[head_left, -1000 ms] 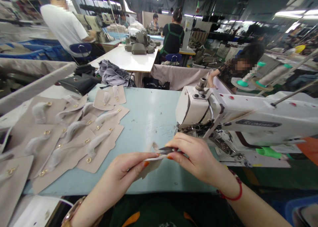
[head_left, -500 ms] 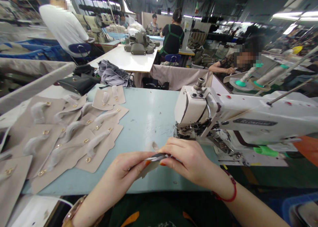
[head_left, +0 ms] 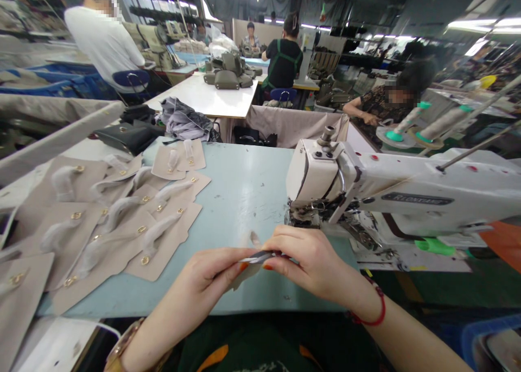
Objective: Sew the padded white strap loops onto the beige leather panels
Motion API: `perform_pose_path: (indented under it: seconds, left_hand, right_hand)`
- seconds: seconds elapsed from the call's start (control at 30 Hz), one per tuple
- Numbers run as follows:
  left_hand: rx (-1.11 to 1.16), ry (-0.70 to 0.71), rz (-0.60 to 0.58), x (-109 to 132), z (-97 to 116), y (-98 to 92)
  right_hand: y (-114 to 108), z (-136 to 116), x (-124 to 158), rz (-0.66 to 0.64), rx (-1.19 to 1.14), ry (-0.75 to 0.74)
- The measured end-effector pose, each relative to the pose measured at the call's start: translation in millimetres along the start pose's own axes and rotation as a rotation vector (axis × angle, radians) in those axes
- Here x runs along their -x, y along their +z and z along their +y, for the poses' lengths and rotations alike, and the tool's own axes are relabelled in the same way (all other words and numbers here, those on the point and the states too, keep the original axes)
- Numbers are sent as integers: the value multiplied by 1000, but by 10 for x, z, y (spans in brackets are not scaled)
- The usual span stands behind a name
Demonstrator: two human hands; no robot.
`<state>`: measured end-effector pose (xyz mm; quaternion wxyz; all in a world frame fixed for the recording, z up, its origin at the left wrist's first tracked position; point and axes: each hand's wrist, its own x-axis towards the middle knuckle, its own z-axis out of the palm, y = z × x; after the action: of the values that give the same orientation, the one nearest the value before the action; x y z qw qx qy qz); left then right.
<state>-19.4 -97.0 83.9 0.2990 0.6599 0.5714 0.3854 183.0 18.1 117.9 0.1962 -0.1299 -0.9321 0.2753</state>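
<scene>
Between both hands is a thin grey piece with a pale edge (head_left: 259,257), seen nearly edge-on above the table; its exact kind cannot be made out. My left hand (head_left: 217,271) pinches its left end, thumb below and fingers on top. At the other end my right hand (head_left: 307,255) pinches it the same way, close to the head of the white sewing machine (head_left: 407,193). A pale beige part shows beneath the fingers, partly hidden. Beige panels (head_left: 163,258) with wrapped handles and gold-coloured rings lie spread out to the left.
The pale blue tabletop (head_left: 240,193) runs under my hands. Thread cones (head_left: 439,125) stand behind the machine. A black bag (head_left: 126,138) and crumpled grey cloth (head_left: 185,121) lie at the far left edge. Co-workers sit beyond, one of them (head_left: 391,98) just past the machine.
My hands and the grey piece stay almost in place, with only a slight shift. Behind the machine, the co-worker's hand and the piece in it have moved lower.
</scene>
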Motion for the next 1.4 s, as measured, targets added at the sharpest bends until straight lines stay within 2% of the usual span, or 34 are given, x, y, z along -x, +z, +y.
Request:
perform_pose_path:
  seconds: [0.4, 0.57, 0.8, 1.1, 1.4]
  left_hand:
    - [-9, 19, 17, -19, 23, -3]
    - [2, 5, 5, -17, 45, -9]
    - [-31, 36, 53, -23, 20, 10]
    - [-24, 111, 94, -18, 32, 35]
    - [-34, 132, 69, -26, 15, 49]
  right_hand:
    - [-42, 6, 14, 4, 166, 3]
    - [-126, 20, 44, 67, 109, 57]
    - [-135, -84, -7, -27, 193, 8]
    - [-162, -135, -50, -71, 290, -18]
    - [-167, -106, -32, -98, 316, -31]
